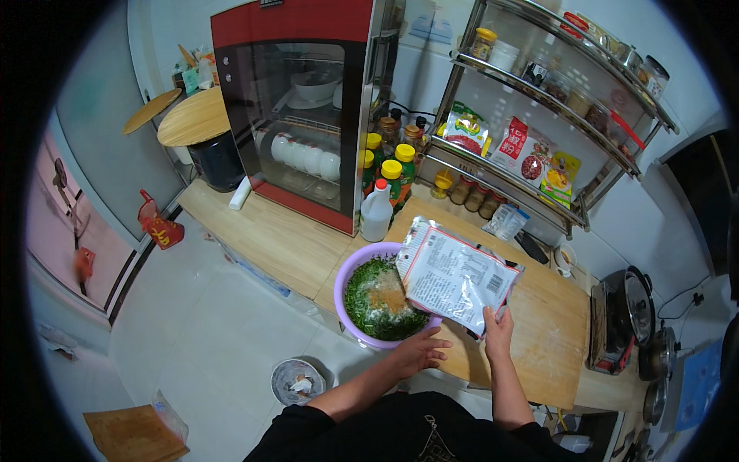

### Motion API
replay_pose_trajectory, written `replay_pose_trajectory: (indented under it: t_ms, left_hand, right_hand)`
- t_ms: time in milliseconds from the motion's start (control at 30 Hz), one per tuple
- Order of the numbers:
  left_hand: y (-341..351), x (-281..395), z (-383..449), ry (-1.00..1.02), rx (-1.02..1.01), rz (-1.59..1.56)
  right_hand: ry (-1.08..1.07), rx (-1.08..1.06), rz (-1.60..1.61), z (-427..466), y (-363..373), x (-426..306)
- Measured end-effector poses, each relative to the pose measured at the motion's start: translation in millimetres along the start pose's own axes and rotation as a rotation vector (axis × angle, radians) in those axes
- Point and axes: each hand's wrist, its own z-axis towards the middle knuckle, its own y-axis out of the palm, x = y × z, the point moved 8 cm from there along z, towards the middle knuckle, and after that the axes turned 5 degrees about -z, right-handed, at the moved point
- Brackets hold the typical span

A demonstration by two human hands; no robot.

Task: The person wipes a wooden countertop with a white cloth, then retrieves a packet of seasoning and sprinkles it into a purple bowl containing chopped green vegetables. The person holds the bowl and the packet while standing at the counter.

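A printed foil seasoning packet [462, 271] is gripped at its lower right corner by my right hand [499, 332]. It tilts leftward, and its far end overlaps the rim of a purple plastic basin [342, 312]. Chopped green leaves [369, 315] fill the basin, with brown powder [389, 297] and some white powder heaped on top. My left hand [420, 352] holds nothing; its fingers are spread beside the basin's near rim. Beneath the packet lies a large wooden board [537, 323]. The packet hides part of the basin's right side.
A red-framed dish cabinet [294, 127] stands behind the basin, beside a white jug [376, 213] and yellow-capped bottles [391, 173]. A metal spice rack [519, 150] holds jars and packets. Pots [638, 300] stand at right. A waste bin [297, 381] sits on the floor.
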Motion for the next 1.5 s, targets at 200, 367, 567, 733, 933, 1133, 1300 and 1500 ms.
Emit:
replay_pose_trajectory:
  t_ms: [200, 367, 567, 733, 933, 1133, 1300, 1500]
  left_hand:
    - [23, 10, 5, 0.077, 0.002, 0.092]
    - [21, 38, 7, 0.36, 0.203, 0.276]
    - [27, 59, 13, 0.555, 0.207, 0.519]
    - [58, 66, 25, 0.701, 0.113, 0.614]
    - [64, 85, 53, 0.728, 0.166, 0.996]
    - [110, 98, 96, 0.476, 0.08, 1.262]
    - [137, 122, 159, 0.464, -0.044, 1.104]
    - [197, 178, 214, 0.566, 0.043, 1.155]
  right_hand:
    - [0.169, 0.044, 0.325, -11, -6, 33]
    - [0.33, -0.063, 0.608, -27, 26, 54]
    - [0.332, -0.224, 0.724, -29, 43, 41]
    - [0.489, -0.252, 0.784, -25, 37, 80]
    - [0.469, -0.134, 0.021, 14, -48, 75]
    - [0.268, -0.139, -0.057, 76, -110, 3]
    - [0.307, -0.107, -0.085, 137, -145, -10]
    - [0.284, -0.001, -0.067, 228, -197, -43]
